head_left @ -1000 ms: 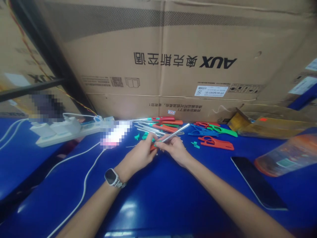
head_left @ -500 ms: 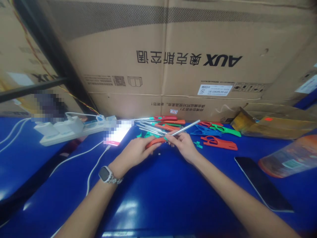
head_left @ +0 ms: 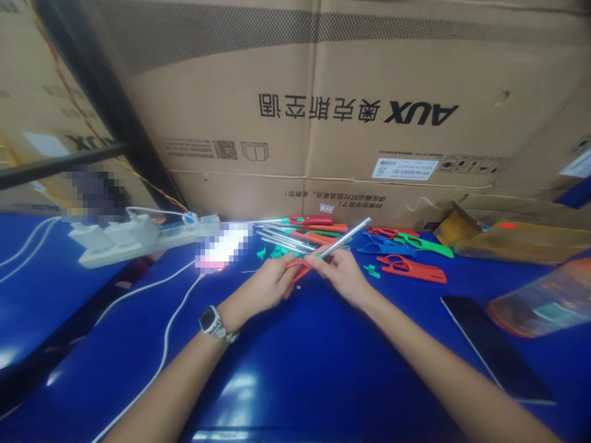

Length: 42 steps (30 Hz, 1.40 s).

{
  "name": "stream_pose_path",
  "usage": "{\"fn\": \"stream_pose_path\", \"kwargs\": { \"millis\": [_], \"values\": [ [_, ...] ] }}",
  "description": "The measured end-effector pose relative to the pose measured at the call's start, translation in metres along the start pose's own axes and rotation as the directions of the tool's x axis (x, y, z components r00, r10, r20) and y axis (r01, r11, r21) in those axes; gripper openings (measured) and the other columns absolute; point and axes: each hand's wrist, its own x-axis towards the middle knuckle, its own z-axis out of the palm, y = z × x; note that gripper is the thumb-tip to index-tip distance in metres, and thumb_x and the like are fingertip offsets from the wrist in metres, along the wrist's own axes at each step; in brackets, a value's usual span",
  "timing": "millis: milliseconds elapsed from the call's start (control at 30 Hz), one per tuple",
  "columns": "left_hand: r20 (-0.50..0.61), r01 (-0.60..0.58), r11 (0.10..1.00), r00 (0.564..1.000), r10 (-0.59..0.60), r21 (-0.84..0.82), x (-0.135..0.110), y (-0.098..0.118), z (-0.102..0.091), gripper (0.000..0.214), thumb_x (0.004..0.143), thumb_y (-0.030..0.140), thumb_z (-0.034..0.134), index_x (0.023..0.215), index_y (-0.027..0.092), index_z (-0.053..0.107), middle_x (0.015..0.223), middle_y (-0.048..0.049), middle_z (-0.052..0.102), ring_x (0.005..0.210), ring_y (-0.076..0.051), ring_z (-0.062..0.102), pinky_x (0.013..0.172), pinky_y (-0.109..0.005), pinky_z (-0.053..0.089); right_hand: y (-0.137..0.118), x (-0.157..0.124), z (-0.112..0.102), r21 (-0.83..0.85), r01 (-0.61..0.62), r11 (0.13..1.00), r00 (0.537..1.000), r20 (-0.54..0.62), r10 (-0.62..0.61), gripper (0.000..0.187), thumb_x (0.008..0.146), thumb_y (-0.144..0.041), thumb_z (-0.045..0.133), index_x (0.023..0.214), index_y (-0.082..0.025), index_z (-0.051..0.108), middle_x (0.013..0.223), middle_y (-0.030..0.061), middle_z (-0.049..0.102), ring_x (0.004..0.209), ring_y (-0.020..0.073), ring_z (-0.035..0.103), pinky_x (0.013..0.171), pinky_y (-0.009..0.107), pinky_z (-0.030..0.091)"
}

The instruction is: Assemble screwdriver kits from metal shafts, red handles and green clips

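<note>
My left hand [head_left: 272, 278] is closed around the orange handle of a long-nozzle lighter [head_left: 301, 264]. The fingers of my right hand [head_left: 344, 274] pinch the same lighter where its handle meets the silver tube [head_left: 348, 235], which points up and to the right. Just beyond my hands lie more lighters, among them a red-handled lighter [head_left: 311, 219] and an orange-handled one [head_left: 305, 236]. Small green plastic pieces [head_left: 279, 251] are beside their tubes. To the right lie an orange handle shell [head_left: 415, 271], a blue shell [head_left: 390, 243] and a green shell [head_left: 429, 245].
A lit phone [head_left: 224, 246] on a white cable lies left of my hands, near a power strip [head_left: 133, 241]. At right are a dark phone [head_left: 498, 347], a clear jar [head_left: 547, 298] and a taped cardboard piece [head_left: 521, 240]. A large carton [head_left: 305, 135] stands behind.
My left hand has turned and moved slightly right, covering more of the orange handle. The silver tube now tilts more steeply. My right hand keeps its pinch.
</note>
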Motion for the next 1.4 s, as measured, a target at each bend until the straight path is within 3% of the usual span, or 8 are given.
{"fn": "stream_pose_path", "kwargs": {
  "millis": [200, 400, 567, 767, 967, 1133, 1233, 1400],
  "values": [
    [0.102, 0.111, 0.993, 0.989, -0.106, -0.041, -0.001, -0.008, -0.012, 0.044, 0.084, 0.056, 0.063, 0.105, 0.018, 0.056, 0.064, 0.002, 0.064, 0.047, -0.012, 0.057, 0.043, -0.022, 0.044, 0.01, 0.008, -0.01, 0.155, -0.062, 0.986, 0.976, -0.197, 0.093, 0.041, 0.065, -0.053, 0.082, 0.066, -0.017, 0.063, 0.049, -0.0062, 0.044, 0.048, 0.0078, 0.033, 0.048, 0.025, 0.025],
    [0.098, 0.014, 0.999, 0.995, -0.01, -0.039, -0.004, -0.01, -0.002, 0.044, 0.094, 0.056, 0.048, 0.081, 0.016, 0.06, 0.05, 0.0036, 0.055, 0.046, -0.01, 0.051, 0.049, -0.02, 0.04, 0.012, 0.009, -0.009, 0.266, -0.002, 0.964, 0.965, -0.252, 0.071, 0.039, 0.068, -0.049, 0.082, 0.062, -0.017, 0.061, 0.054, -0.0046, 0.047, 0.05, 0.008, 0.035, 0.049, 0.025, 0.028],
    [0.125, 0.121, 0.962, 0.988, -0.092, -0.243, 0.002, -0.004, 0.018, 0.053, 0.093, 0.065, 0.041, 0.073, 0.017, 0.055, 0.042, 0.0039, 0.052, 0.034, -0.009, 0.042, 0.04, -0.02, 0.034, 0.007, 0.011, 0.0, 0.272, 0.02, 0.962, 0.955, -0.289, 0.062, 0.04, 0.071, -0.05, 0.079, 0.06, -0.018, 0.059, 0.053, -0.0052, 0.044, 0.049, 0.0075, 0.032, 0.047, 0.025, 0.025],
    [-0.034, 0.177, 0.903, 0.978, -0.207, -0.392, 0.013, -0.014, 0.035, 0.074, 0.092, 0.074, 0.018, 0.051, 0.019, 0.047, 0.033, 0.0021, 0.041, 0.029, -0.01, 0.036, 0.036, -0.023, 0.029, 0.008, -0.001, 0.025, 0.127, 0.016, 0.992, 0.993, -0.118, -0.001, 0.039, 0.074, -0.055, 0.073, 0.083, -0.018, 0.064, 0.075, 0.0, 0.063, 0.068, 0.0147, 0.057, 0.067, 0.027, 0.048],
    [-0.066, 0.101, 0.994, 0.993, -0.098, 0.045, 0.005, -0.007, 0.024, 0.078, 0.099, 0.062, 0.015, 0.051, 0.019, 0.058, 0.047, -0.003, 0.061, 0.049, -0.015, 0.058, 0.059, -0.027, 0.043, 0.015, -0.005, 0.028, 0.038, 0.097, 0.995, 0.991, -0.1, -0.093, 0.036, 0.085, -0.055, 0.062, 0.094, -0.021, 0.057, 0.075, -0.001, 0.063, 0.07, 0.0161, 0.063, 0.067, 0.028, 0.053],
    [-0.291, 0.118, 0.96, 0.956, -0.041, 0.253, 0.001, 0.001, 0.006, 0.065, 0.1, 0.056, 0.029, 0.061, 0.02, 0.066, 0.05, 0.0005, 0.063, 0.054, -0.016, 0.06, 0.063, -0.028, 0.04, 0.01, -0.004, 0.007, -0.105, 0.003, 0.995, 0.994, -0.112, -0.015, 0.04, 0.088, -0.059, 0.055, 0.105, -0.023, 0.05, 0.055, -0.0086, 0.054, 0.043, 0.0141, 0.054, 0.047, 0.026, 0.044],
    [-0.42, -0.011, 0.973, 0.901, 0.11, 0.231, -0.001, -0.004, 0.002, 0.057, 0.1, 0.05, 0.037, 0.058, 0.019, 0.061, 0.046, 0.0023, 0.054, 0.047, -0.012, 0.051, 0.055, -0.026, 0.036, 0.009, -0.008, -0.005, -0.428, 0.016, 0.904, 0.994, -0.095, -0.062, 0.036, 0.086, -0.058, 0.06, 0.092, -0.022, 0.055, 0.064, -0.0047, 0.059, 0.052, 0.0141, 0.055, 0.053, 0.025, 0.041],
    [-0.491, -0.234, 0.909, 0.78, 0.388, 0.346, -0.002, -0.01, -0.005, 0.045, 0.095, 0.036, 0.053, 0.054, 0.017, 0.053, 0.049, 0.0033, 0.046, 0.046, -0.01, 0.041, 0.05, -0.025, 0.032, 0.008, -0.013, -0.015, -0.839, 0.041, 0.543, 0.999, 0.028, -0.032, 0.026, 0.082, -0.048, 0.067, 0.091, -0.023, 0.063, 0.074, 0.0004, 0.068, 0.067, 0.0196, 0.061, 0.06, 0.026, 0.035]
  ]
}}
